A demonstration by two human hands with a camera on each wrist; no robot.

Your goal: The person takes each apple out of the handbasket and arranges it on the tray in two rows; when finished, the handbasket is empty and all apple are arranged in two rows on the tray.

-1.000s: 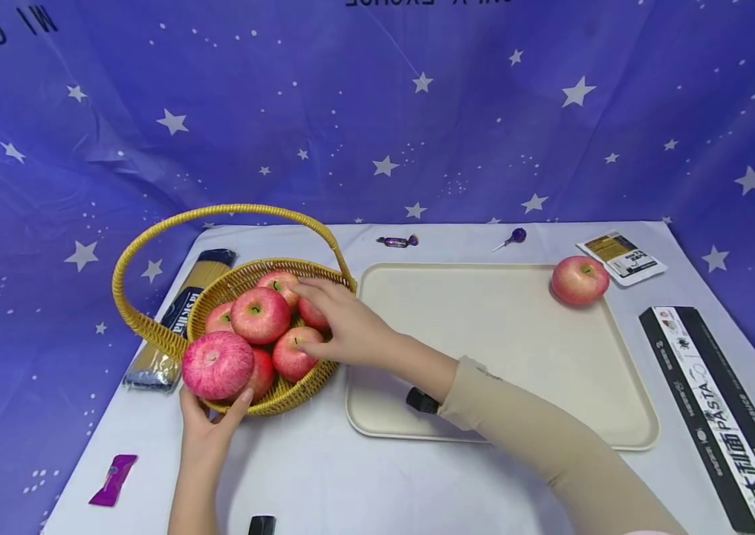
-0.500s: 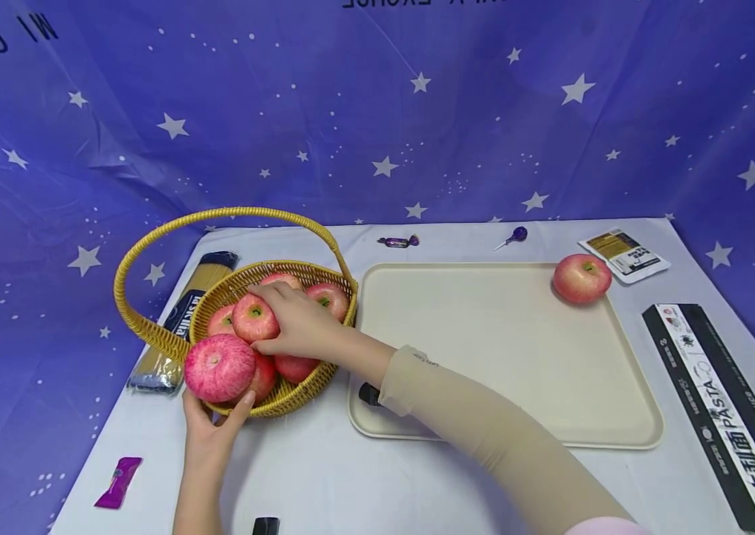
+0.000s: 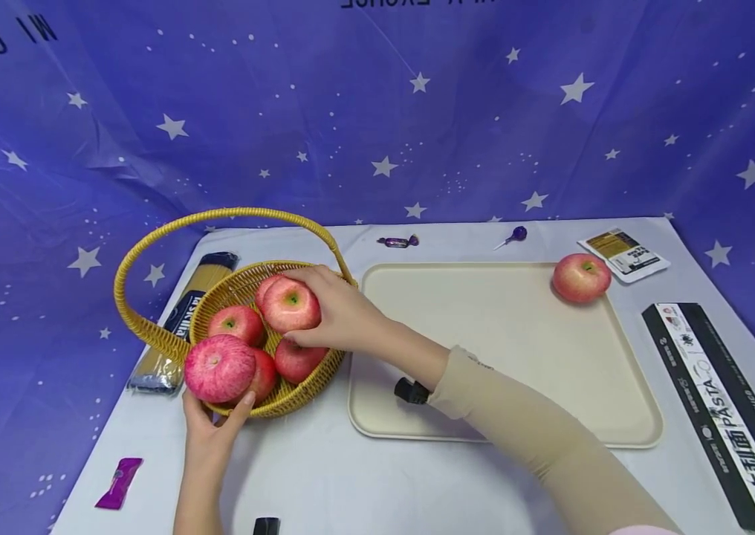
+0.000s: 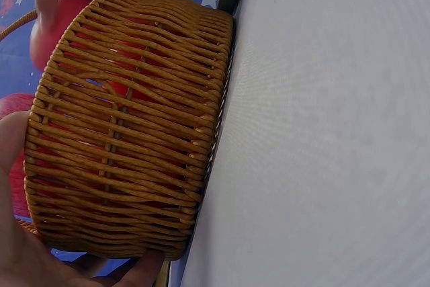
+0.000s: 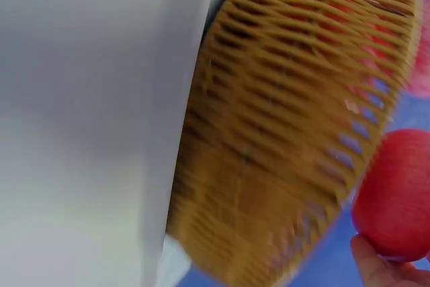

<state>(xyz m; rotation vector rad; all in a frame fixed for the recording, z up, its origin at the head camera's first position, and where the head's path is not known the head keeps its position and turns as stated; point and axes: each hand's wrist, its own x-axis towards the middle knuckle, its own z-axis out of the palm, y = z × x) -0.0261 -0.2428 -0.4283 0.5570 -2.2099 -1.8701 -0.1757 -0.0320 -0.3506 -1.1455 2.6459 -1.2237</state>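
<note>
A yellow wicker basket [image 3: 310,388] with a tall handle stands at the left, several red apples inside. My right hand [image 3: 344,312] grips an apple [image 3: 289,306] above the basket's right half, fingers over its far side and thumb near its bottom. In the right wrist view the held apple [image 5: 396,196] appears past the rim. With my left hand [image 3: 206,438] I hold the basket's front wall; in the left wrist view the thumb [image 4: 12,139] lies by the rim and fingertips [image 4: 144,267] reach under the side. A larger pink apple [image 3: 220,368] rests near that hand.
Right of the basket lies a beige tray [image 3: 498,342], with one apple [image 3: 581,278] at its far right corner. Around it are a pasta box [image 3: 718,416], a white-edged packet [image 3: 623,256], a lollipop [image 3: 516,235], wrapped candies [image 3: 397,241] and a spaghetti pack [image 3: 183,319].
My right hand reached left to an apple in the middle of the basket, took hold of it, and has lifted it rightward. My left hand stays on the basket.
</note>
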